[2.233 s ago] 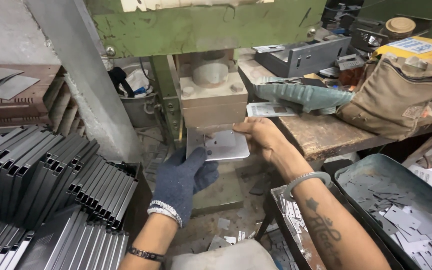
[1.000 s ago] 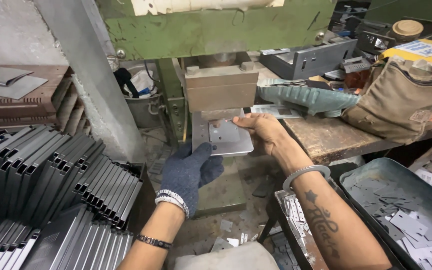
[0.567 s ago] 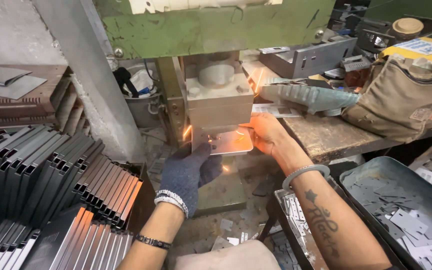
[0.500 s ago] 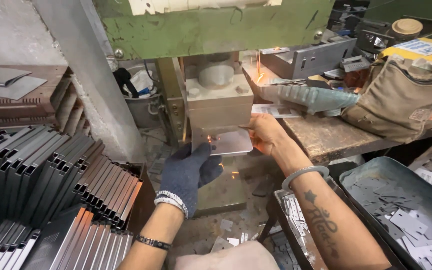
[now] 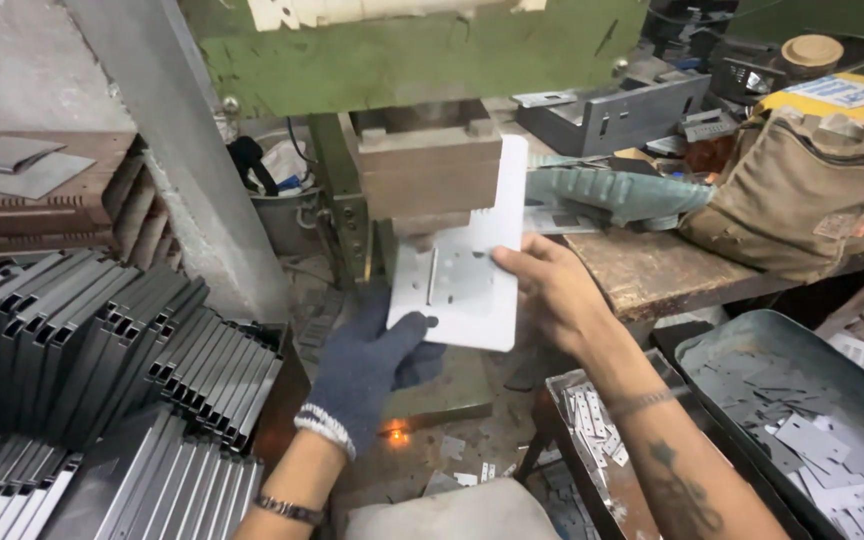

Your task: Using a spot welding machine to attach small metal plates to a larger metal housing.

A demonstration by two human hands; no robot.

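Both hands hold a pale bent sheet-metal plate [image 5: 472, 270] with slots and small holes, lifted upright in front of the green press [image 5: 422, 50]. My left hand [image 5: 367, 365], in a dark blue glove, grips the plate's lower left edge. My bare right hand [image 5: 552, 295] holds its right side. The plate's upper part stands next to the brown die block [image 5: 427, 170] of the press.
Stacks of grey metal channels [image 5: 102, 360] fill the left side. A wooden bench [image 5: 662, 270] at right carries a tan bag [image 5: 802, 190] and a teal tool [image 5: 612, 195]. Trays of metal offcuts [image 5: 812, 430] sit at lower right. A glowing spark [image 5: 397, 435] lies on the floor.
The plate has come out from under the die and been tilted upright toward me. The sparks at the die have stopped; one glowing spot lies on the floor.
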